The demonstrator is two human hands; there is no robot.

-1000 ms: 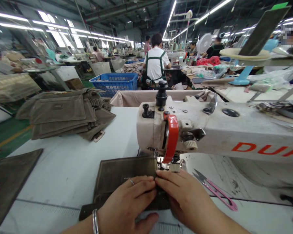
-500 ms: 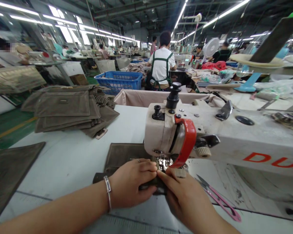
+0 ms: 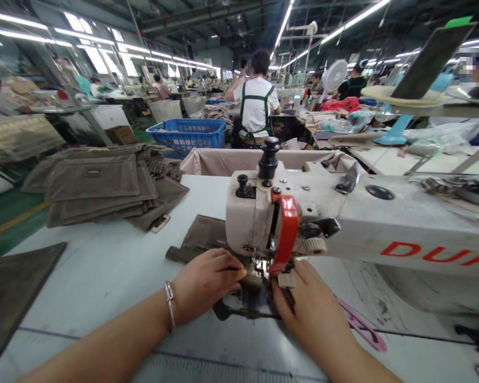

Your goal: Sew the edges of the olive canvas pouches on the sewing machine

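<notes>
I'm reading "DUK" in orange-red on the sewing machine [image 3: 343,218], the word running out of view at right; the label [image 3: 95,173] on the stack [image 3: 91,186] is too small for me. Dark cloth [image 3: 205,234] lies beneath and left of the machine head. My left hand [image 3: 207,279] bends its fingers onto it, my right hand [image 3: 309,300] flanks the needle area; I can't tell either grip. Open tabletop [image 3: 123,266] stretches left; a pink handle [image 3: 361,327] sits tight at right.
</notes>
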